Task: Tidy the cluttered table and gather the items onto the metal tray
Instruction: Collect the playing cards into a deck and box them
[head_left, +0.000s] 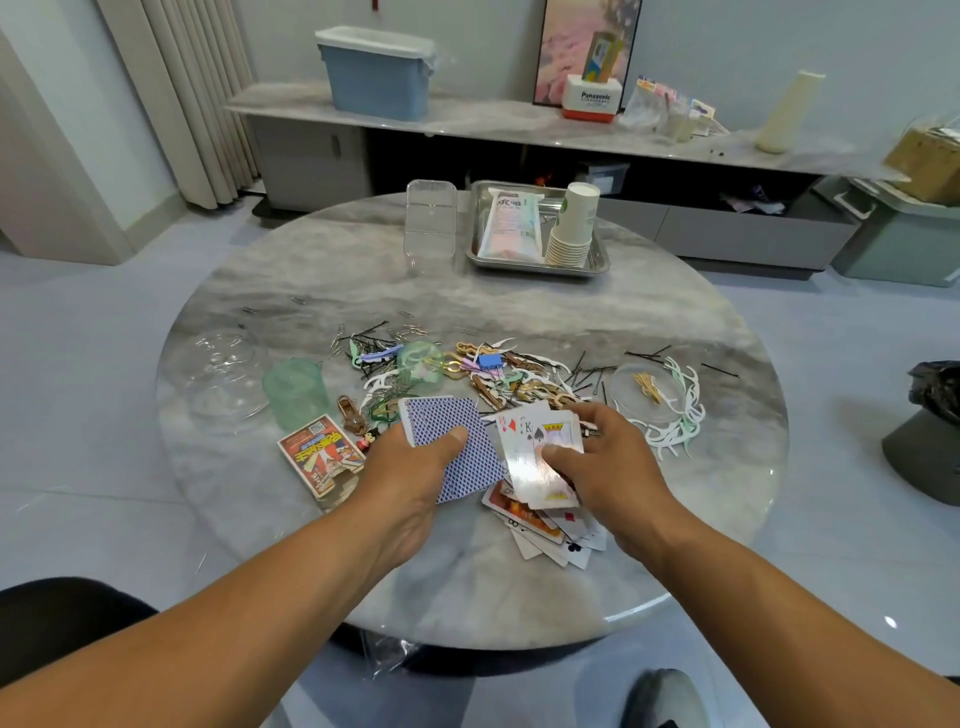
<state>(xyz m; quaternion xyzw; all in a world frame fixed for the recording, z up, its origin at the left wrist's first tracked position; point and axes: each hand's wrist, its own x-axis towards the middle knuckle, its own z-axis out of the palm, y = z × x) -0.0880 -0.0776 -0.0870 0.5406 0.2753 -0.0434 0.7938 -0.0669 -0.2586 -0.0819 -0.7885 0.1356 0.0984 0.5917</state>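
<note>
Your L hand grips blue-backed cards; R hand pinches face-up cards, both nearer you than metal tray on counter.

Two bare forearms come in from the bottom edge, no sleeves showing, no watch or rings in sight. Left hand and right hand are bare, nails short. A grey shoe peeks in below.
</note>
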